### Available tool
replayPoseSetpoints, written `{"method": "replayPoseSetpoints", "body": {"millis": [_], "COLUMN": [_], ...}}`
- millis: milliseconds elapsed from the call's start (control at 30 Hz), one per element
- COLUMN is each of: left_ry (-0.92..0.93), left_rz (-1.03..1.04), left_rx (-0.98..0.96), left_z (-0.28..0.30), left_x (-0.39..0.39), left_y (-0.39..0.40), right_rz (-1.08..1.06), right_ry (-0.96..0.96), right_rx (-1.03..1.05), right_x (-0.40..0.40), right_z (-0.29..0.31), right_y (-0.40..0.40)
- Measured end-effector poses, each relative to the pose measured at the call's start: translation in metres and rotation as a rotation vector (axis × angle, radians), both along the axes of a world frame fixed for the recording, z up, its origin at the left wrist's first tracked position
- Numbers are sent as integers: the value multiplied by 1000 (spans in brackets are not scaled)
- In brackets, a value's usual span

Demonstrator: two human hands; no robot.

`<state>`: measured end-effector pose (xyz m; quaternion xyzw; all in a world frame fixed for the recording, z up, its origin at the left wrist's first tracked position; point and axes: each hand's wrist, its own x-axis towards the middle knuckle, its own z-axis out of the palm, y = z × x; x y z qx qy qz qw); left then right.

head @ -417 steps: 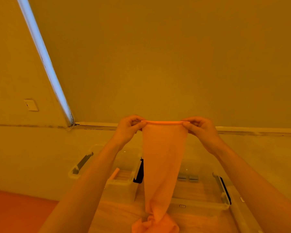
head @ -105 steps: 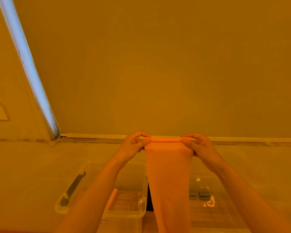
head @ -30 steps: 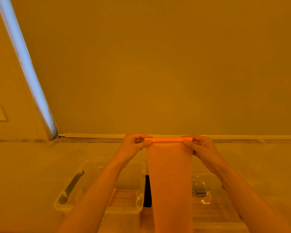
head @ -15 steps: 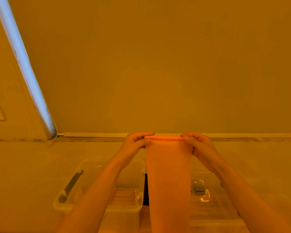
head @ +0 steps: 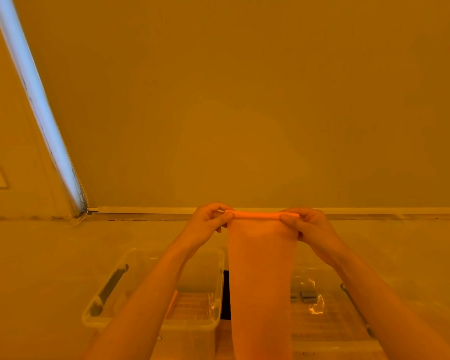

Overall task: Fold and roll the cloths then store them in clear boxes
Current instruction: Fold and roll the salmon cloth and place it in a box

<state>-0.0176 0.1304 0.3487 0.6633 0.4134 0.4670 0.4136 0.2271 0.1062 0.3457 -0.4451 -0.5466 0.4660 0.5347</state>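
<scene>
While one orange cloth point(head: 261, 276) hangs straight down from its rolled top edge, that thin roll is stretched level between two hands, so the cloth sits directly below and between the fingers and runs out of view at the bottom edge. The left hand point(head: 205, 224) pinches the roll's left end, thumb toward the camera and curled fingers point(head: 220, 207) over the top; the right hand point(head: 311, 227) pinches the right end the same way, with its fingers point(head: 289, 219) wrapped round the roll. Both forearms reach up and forward from the lower corners, wrists about level with each other.

Two clear boxes stand open below the hands, well apart from the fingers. The left box point(head: 151, 258) lies under the left forearm, a dark handle on its left wall and a thin orange piece inside, partly hidden by the arm. The right box point(head: 330, 341) lies under the right forearm, with two small grey items point(head: 304, 296) inside. A narrow dark gap separates the boxes, just left of the hanging cloth. Behind the fingers rises a plain wall point(head: 244, 100), with open air above and to either side of the hands.
</scene>
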Motion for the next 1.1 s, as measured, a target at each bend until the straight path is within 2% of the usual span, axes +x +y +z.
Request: {"method": "replayPoseSetpoints", "body": {"millis": [133,400,633,933,1100], "left_ry": [27,-166,-13,82,-13], "left_rz": [-6,-21,2,1,-6], "left_rx": [-4,-37,-14,2,10], "left_z": [-2,-2,1,-2,-2], "left_x": [1,1,0,0,2], "left_y": [1,3,-2,0,-1], "right_rz": [18,25,-1,-10,13], "right_ry": [-60,70,9,-48,6], "right_rx": [7,-63,-13,10,-13], "right_x": [0,1,3,-2,-1], "right_z": [3,0,1,2,3], "right_y": [-2,1,1,-1,-2]}}
